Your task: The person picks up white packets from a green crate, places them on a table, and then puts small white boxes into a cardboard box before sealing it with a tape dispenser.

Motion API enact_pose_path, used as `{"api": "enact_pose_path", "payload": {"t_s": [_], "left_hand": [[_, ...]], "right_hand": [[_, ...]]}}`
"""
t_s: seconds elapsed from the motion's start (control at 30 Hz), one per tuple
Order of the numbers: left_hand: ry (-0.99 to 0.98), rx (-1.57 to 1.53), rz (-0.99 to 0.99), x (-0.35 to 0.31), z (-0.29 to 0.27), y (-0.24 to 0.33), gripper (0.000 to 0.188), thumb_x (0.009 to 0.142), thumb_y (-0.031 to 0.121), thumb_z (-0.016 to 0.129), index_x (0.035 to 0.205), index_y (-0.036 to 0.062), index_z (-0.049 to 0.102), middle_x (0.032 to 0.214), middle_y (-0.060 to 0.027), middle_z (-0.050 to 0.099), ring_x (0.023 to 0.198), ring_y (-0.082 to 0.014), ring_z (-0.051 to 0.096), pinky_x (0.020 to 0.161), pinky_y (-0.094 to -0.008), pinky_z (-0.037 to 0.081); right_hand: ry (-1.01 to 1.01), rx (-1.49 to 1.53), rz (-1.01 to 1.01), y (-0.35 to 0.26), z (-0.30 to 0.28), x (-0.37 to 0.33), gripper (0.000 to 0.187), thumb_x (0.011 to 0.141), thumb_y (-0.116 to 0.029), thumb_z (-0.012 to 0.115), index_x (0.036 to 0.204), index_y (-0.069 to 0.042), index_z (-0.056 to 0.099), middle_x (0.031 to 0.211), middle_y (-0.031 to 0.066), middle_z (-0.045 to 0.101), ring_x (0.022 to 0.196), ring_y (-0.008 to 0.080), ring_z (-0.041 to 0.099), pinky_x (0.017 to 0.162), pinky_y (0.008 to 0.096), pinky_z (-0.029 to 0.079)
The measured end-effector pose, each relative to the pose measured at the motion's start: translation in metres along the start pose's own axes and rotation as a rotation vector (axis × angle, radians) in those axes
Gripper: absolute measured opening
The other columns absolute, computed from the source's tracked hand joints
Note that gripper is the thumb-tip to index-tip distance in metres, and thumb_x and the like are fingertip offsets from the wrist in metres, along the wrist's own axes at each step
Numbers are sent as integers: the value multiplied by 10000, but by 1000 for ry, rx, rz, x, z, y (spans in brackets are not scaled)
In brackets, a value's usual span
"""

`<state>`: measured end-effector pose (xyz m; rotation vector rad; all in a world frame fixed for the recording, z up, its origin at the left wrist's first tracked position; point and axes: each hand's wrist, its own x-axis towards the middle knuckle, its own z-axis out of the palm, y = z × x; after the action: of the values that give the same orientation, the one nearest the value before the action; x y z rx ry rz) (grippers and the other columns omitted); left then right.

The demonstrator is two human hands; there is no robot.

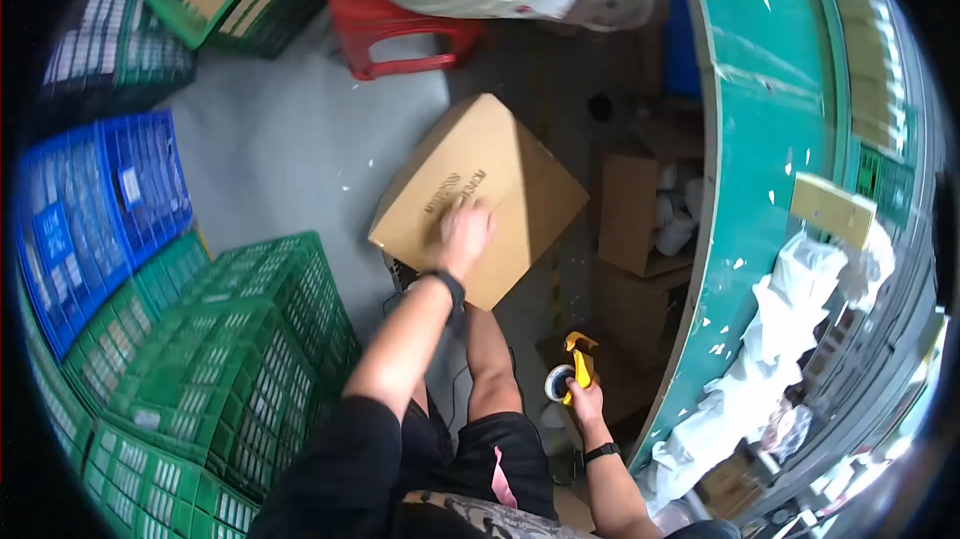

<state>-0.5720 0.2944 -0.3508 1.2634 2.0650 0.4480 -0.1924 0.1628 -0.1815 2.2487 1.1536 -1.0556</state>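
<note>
The left hand (463, 229) reaches forward on an outstretched arm, fingers spread flat, palm pressing the top of a closed cardboard box (478, 197) lying directly beneath it. The right hand (585, 401), low beside the knee, is clenched around a yellow tape dispenser (573, 369), just left of the green worktop (745, 199).

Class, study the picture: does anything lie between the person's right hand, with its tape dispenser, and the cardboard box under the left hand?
Nothing visible blocks it. The right hand holds the yellow tape dispenser beside the person's knee; open floor separates it from the cardboard box, where the left hand rests.
</note>
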Motion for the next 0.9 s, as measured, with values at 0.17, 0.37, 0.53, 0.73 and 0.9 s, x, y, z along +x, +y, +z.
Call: {"api": "enact_pose_path", "payload": {"t_s": [0.17, 0.37, 0.53, 0.73, 0.9], "left_hand": [[104, 602, 588, 155, -19, 40, 653, 740, 470, 697, 1216, 35, 599, 1237, -165, 578, 1219, -313, 486, 1064, -489, 331], [-443, 873, 379, 201, -32, 61, 894, 668, 721, 647, 1217, 18, 577, 1278, -155, 541, 1216, -285, 493, 1041, -490, 358], [-323, 654, 468, 217, -20, 28, 914, 653, 749, 647, 1170, -2, 582, 1223, -151, 555, 1187, -320, 498, 985, -448, 426], [-262, 656, 396, 195, -43, 8, 893, 681, 722, 649, 1160, -27, 562, 1175, -163, 564, 1158, -368, 495, 967, -432, 439], [-40, 470, 151, 148, -63, -64, 712, 803, 584, 627, 1147, -33, 541, 1132, -241, 596, 1087, -402, 522, 952, -455, 406]], "right_hand": [[-202, 998, 247, 44, 49, 39, 454, 844, -300, 611, 1211, -39, 544, 1149, 130, 620, 1076, 260, 585, 930, 367, 452], [-340, 1979, 412, -69, 138, 75, 622, 794, -555, 463, 1274, -165, 541, 1283, 75, 564, 1211, 335, 503, 1070, 672, 195], [-266, 2305, 622, -110, 199, 104, 662, 796, -584, 398, 1293, -170, 543, 1356, 80, 530, 1262, 410, 443, 1051, 718, 140], [-370, 2253, 261, -122, 178, 134, 604, 811, -614, 430, 1198, -175, 579, 1222, 60, 578, 1036, 330, 554, 993, 649, 311], [-64, 1968, 187, -128, 113, 212, 512, 889, -590, 436, 1141, -174, 599, 1102, 38, 635, 1012, 223, 589, 845, 460, 443]]}}
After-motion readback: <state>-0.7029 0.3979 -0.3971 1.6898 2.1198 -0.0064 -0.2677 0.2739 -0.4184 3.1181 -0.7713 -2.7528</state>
